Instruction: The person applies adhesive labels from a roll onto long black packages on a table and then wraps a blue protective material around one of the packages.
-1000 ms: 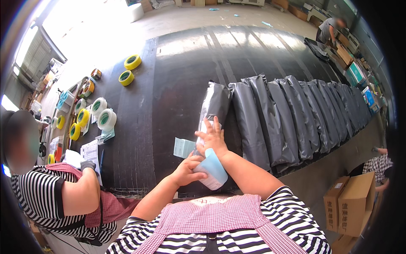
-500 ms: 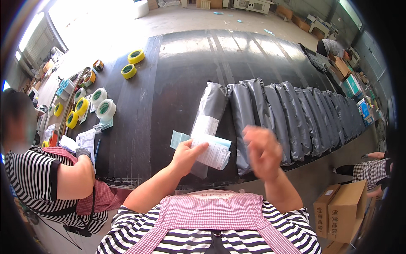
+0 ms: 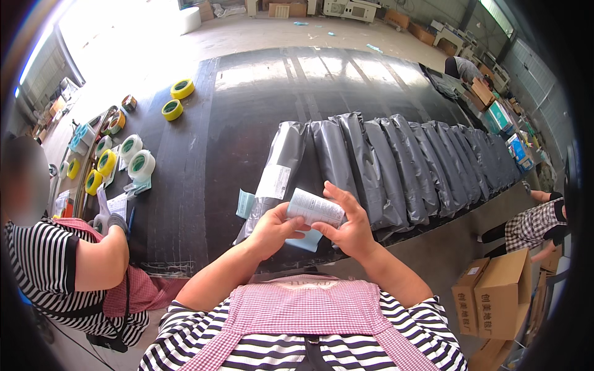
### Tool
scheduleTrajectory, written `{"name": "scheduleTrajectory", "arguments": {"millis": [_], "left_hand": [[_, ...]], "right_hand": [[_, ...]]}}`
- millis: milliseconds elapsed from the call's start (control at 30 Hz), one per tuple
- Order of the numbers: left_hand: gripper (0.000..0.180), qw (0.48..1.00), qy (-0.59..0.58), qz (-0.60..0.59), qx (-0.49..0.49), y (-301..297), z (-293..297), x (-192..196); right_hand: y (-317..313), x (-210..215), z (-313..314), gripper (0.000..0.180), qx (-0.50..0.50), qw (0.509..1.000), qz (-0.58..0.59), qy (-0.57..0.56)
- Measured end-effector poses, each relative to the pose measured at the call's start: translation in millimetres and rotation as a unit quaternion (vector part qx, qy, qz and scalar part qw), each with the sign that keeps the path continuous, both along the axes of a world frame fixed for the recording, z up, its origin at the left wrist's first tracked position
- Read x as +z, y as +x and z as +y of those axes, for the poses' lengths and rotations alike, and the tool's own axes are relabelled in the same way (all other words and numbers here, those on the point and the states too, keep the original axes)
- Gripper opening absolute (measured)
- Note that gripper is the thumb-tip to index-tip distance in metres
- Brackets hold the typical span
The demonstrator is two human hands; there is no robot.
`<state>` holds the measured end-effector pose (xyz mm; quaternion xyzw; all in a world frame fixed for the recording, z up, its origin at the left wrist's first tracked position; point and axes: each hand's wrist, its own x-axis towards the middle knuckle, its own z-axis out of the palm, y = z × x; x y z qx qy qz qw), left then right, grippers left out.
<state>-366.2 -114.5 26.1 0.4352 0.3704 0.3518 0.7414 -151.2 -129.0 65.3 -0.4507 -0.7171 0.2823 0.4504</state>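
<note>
A curved sheaf of white printed shipping labels [image 3: 314, 208] with pale-blue backing is between my hands, over the table's near edge. My left hand [image 3: 271, 235] grips its left end, thumb on top. My right hand [image 3: 357, 232] has its thumb and fingers round the right end; the exact contact is partly hidden. A blue flap [image 3: 304, 242] hangs below the sheaf. Behind my left hand lies a long grey plastic-wrapped parcel [image 3: 289, 148] with a white label [image 3: 274, 181] stuck on it. Another light-blue slip [image 3: 245, 203] lies at that parcel's left side.
Several grey parcels [image 3: 396, 167] line the dark table [image 3: 241, 99] to the right. Tape rolls [image 3: 141, 165] stand at the left, beside a co-worker in a striped shirt [image 3: 43, 260]. Cardboard boxes [image 3: 504, 294] are on the floor at right, near another person [image 3: 532, 226].
My right hand, raised and blurred before, has come in to the right end of the labels. The sheaf is now curled up between both hands. The whole view has shifted slightly.
</note>
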Motion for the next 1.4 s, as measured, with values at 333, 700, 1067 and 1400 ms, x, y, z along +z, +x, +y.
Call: {"name": "scheduleTrajectory", "arguments": {"millis": [333, 700, 1067, 1400], "left_hand": [[0.021, 0.967, 0.213, 0.064, 0.122, 28.8, -14.9, -2.6], [0.028, 0.971, 0.121, 0.182, 0.098, 57.8, -20.3, -13.4], [0.027, 0.882, 0.009, -0.195, 0.428, 90.8, -62.7, -73.1], [0.025, 0.852, 0.045, -0.253, 0.457, 89.9, -58.7, -62.8]], "right_hand": [[19.4, -11.3, 8.1, 0.035, 0.056, 0.995, 0.031, 0.077], [147.3, 27.6, 159.4, 0.039, 0.114, 0.87, 0.133, -0.461], [127.6, -70.2, 148.9, 0.031, 0.11, 0.962, -0.149, 0.201], [128.1, -70.1, 138.9, 0.04, 0.182, 0.911, -0.366, 0.06]]}}
